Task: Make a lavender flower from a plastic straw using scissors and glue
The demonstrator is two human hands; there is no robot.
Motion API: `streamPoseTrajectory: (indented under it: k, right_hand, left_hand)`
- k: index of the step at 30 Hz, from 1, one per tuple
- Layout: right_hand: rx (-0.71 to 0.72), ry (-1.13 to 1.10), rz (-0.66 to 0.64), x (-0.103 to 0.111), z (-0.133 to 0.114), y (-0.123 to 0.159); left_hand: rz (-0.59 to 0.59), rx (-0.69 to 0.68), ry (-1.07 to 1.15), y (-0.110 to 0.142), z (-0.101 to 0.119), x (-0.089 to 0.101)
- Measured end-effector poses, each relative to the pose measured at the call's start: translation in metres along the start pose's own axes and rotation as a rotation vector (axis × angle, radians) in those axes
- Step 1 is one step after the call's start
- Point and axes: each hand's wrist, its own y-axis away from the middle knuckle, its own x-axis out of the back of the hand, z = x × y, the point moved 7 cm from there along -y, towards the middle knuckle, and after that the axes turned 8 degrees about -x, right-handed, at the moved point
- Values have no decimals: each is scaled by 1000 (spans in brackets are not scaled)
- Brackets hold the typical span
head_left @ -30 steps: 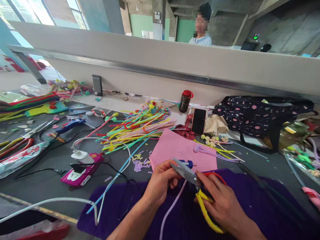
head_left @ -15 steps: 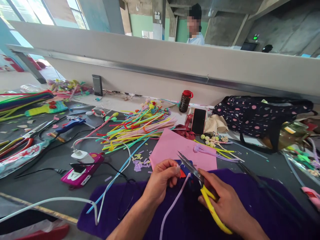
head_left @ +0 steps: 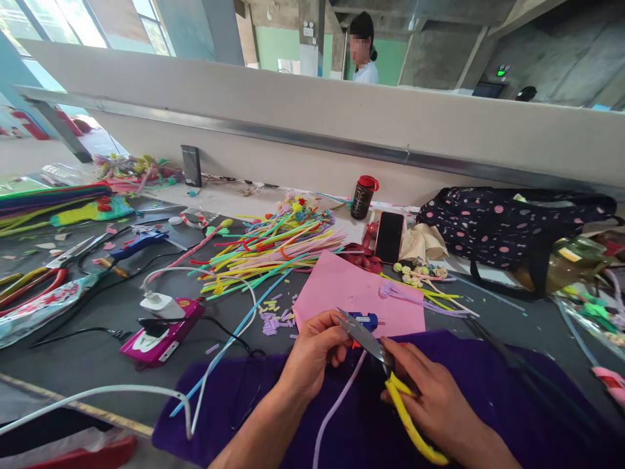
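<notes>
My right hand is closed round scissors with yellow handles, their blades pointing up and left. The blade tips reach the pinched fingertips of my left hand. What those fingers hold is too small and hidden to make out. Just behind the blades lies a blue glue gun with a bit of orange-red showing below it. A lilac pipe cleaner hangs down below the hands, over a dark purple cloth; its upper end is hidden behind the scissors.
Pink paper lies beyond my hands, with cut lilac pieces beside it. Behind are bundled pipe cleaners, a phone and a bottle. A magenta power strip with cables stands left. Another person is beyond the partition.
The scissors have moved left, and their tips are now at my left fingertips. More of the glue gun shows behind them. The person beyond the partition has shifted left.
</notes>
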Motion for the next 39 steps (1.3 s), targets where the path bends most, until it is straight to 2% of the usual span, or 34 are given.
streamPoseTrajectory:
  k: [4, 8, 11, 13, 15, 16, 20, 25, 29, 34, 39]
  right_hand:
    - [10, -88, -28, 0, -8, -1]
    - [-72, -128, 99, 16, -1, -1]
    - [-138, -127, 207, 30, 8, 1]
    - [-151, -117, 237, 34, 10, 2]
    - [-130, -114, 246, 35, 8, 3]
    - [-116, -114, 249, 36, 7, 3]
    - [-103, -124, 254, 39, 3, 3]
    - [-145, -157, 288, 47, 8, 3]
    - [-149, -162, 312, 49, 9, 2]
    - [-139, -156, 317, 48, 9, 2]
    - [-122, -161, 316, 46, 11, 1]
  left_hand:
    - [-8, 4, -18, 1, -2, 2]
    - [-8, -24, -197, -2, 6, 2]
    - [-38, -135, -584, -12, 24, -6]
    - [-95, -251, -999, -23, 37, -18]
    - [-152, -303, -1435, -37, 42, -29]
    - [-153, -295, -1501, -45, 43, -30]
    - [-166, -247, -1616, -77, 39, -29]
    - [-186, -187, -1697, -102, 29, -16]
    - [-198, -170, -1719, -110, 23, -9]
    - [-210, -188, -1698, -110, 21, -9]
    - [-171, -226, -1655, -110, 22, -10]
